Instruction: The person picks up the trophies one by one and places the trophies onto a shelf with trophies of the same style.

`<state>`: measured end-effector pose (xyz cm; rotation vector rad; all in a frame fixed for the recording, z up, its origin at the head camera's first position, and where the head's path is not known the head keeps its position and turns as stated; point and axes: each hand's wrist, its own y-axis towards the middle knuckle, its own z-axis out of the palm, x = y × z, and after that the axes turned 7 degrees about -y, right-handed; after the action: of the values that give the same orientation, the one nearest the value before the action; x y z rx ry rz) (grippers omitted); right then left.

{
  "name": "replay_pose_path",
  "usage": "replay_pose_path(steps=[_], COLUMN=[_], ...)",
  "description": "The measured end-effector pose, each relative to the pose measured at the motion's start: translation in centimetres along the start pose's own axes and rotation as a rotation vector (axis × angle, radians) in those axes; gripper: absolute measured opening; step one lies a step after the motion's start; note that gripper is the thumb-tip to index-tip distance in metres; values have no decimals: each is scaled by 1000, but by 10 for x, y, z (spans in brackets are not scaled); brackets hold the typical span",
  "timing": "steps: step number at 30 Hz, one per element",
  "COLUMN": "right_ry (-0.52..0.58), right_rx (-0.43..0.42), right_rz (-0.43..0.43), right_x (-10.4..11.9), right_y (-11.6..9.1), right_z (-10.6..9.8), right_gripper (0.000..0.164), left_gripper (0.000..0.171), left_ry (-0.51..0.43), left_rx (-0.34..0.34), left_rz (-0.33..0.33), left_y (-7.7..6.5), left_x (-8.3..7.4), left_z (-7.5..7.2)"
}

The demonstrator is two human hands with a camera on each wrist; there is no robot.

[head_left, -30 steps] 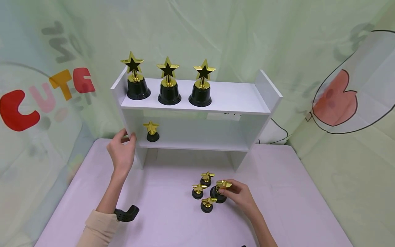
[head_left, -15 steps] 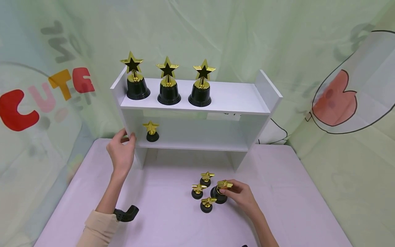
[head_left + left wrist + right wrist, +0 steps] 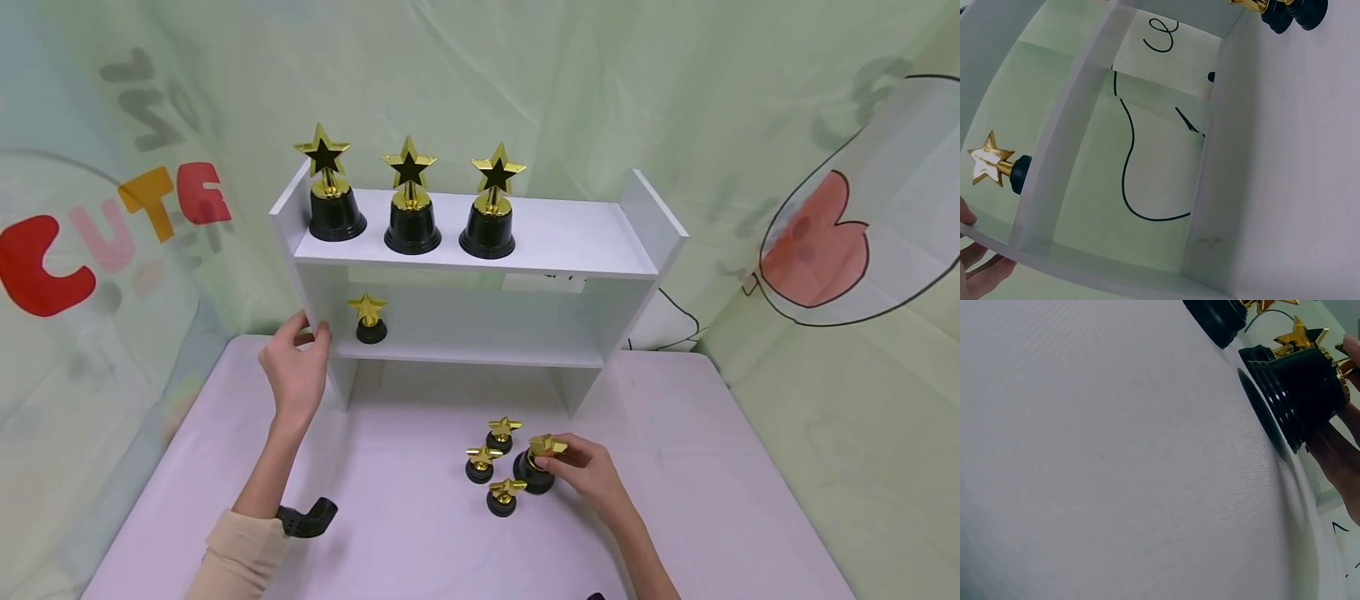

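Observation:
My left hand (image 3: 296,367) grips the left side panel of a white two-level shelf (image 3: 577,237); in the left wrist view its fingers (image 3: 988,278) show on both sides of the panel's edge. Low over the table, my right hand (image 3: 592,477) pinches a larger gold star trophy (image 3: 534,477) near its star. Its black base (image 3: 1297,394) casts a close shadow on the cloth in the right wrist view. Just left of it stand three smaller star trophies, one at the back (image 3: 500,439), one at the left (image 3: 480,470) and one in front (image 3: 502,503).
Three large star trophies, left (image 3: 336,217), middle (image 3: 412,229) and right (image 3: 487,231), stand on the top shelf. One small trophy (image 3: 371,332) is at the left end of the middle shelf. A printed curtain (image 3: 570,100) hangs behind the pale table (image 3: 720,500).
The right hand and the trophy it pinches have shifted very slightly to the right. The left hand keeps its grip on the shelf panel.

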<state>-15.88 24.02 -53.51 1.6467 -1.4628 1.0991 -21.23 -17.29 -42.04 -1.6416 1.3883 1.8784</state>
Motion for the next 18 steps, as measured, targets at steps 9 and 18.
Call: replay_pose_path(steps=[9,18], right_ry=[-90,-146], right_rx=[-1,-36], right_rz=[-59,-48], right_x=[6,11], right_y=[9,4], right_z=[-8,-13], right_gripper=[31,30], left_gripper=[25,24], left_ry=[-17,-3], left_rx=[-19,4], left_rz=[-21,-37], left_y=[2,1], left_x=[-2,-1], left_z=[-1,0])
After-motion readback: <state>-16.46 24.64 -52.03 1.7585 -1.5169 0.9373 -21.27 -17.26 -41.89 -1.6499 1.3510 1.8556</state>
